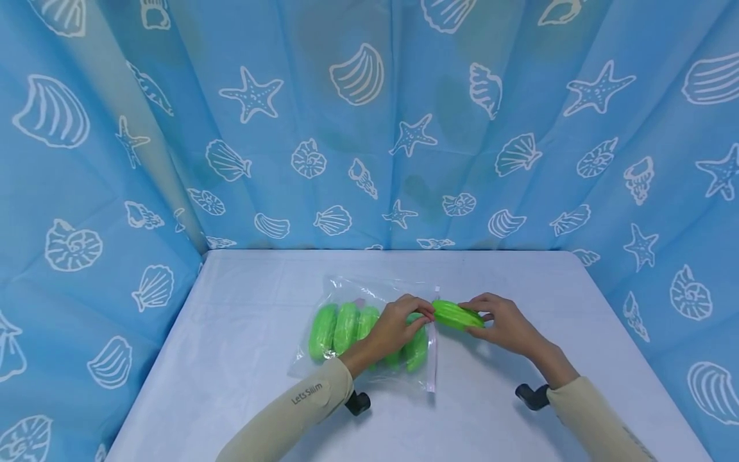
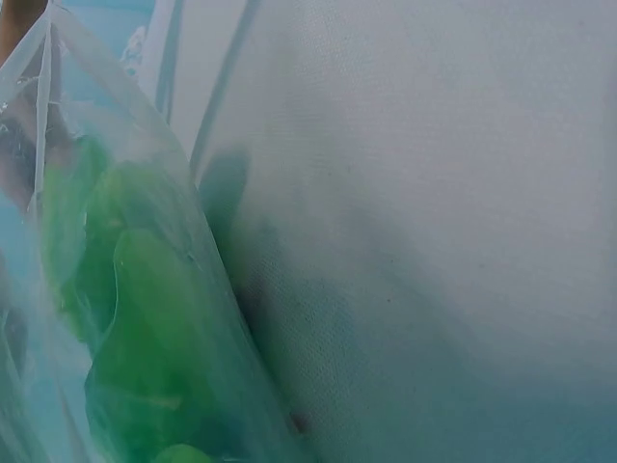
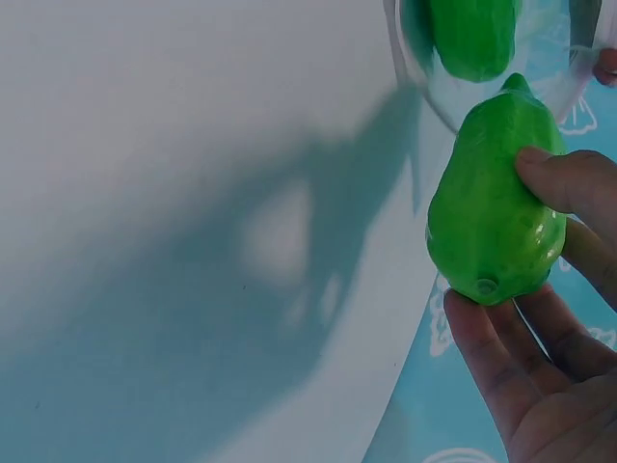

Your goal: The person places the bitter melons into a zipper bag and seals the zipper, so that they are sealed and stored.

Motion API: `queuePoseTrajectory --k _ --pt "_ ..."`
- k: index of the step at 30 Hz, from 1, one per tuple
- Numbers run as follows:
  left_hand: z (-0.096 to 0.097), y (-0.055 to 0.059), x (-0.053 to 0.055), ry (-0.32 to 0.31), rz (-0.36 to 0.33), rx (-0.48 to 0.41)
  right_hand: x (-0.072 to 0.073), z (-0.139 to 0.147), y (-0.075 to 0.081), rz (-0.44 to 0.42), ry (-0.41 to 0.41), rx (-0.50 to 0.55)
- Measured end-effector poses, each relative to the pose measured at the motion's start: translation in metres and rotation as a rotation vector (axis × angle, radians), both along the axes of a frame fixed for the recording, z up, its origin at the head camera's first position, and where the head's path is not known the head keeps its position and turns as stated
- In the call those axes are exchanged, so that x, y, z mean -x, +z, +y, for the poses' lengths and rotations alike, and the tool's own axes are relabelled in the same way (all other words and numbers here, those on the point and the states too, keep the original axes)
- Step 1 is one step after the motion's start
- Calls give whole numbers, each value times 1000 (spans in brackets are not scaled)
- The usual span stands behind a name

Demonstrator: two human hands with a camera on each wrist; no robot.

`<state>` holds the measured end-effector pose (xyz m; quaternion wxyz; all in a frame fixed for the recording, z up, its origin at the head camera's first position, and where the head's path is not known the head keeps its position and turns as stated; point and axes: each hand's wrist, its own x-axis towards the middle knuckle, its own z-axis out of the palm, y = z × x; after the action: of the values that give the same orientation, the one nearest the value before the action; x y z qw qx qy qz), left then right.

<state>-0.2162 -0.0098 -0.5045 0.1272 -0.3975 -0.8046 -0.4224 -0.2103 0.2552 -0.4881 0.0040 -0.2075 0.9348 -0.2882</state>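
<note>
A clear zip-top plastic bag (image 1: 431, 375) lies on the table with several green papayas (image 1: 346, 326) inside, its mouth facing right. At the upper part of that mouth, my left hand (image 1: 395, 324) pinches the bag's edge. Just outside the mouth, my right hand (image 1: 508, 326) holds another glossy green papaya (image 1: 458, 315) above the table. The right wrist view shows my thumb on one side of this papaya (image 3: 496, 198) and fingers under its blunt end, its narrow tip towards the bag. In the left wrist view, bagged papayas (image 2: 154, 338) show through the plastic; the left fingers are mostly hidden.
The table (image 1: 248, 321) has a white cover. Blue curtains (image 1: 358, 128) with shell and starfish prints stand along its back and sides. A black mount piece shows beneath each forearm, at the left wrist (image 1: 358, 403) and the right wrist (image 1: 532, 396).
</note>
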Motion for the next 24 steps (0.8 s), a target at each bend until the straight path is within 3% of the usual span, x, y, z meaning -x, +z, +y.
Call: queuePoseTrajectory --k 12,24 --pt "1 0 4 -31 17 -23 8 -16 -2 40 14 13" --pt "4 6 2 -55 4 -25 16 -35 -8 142 -9 130"
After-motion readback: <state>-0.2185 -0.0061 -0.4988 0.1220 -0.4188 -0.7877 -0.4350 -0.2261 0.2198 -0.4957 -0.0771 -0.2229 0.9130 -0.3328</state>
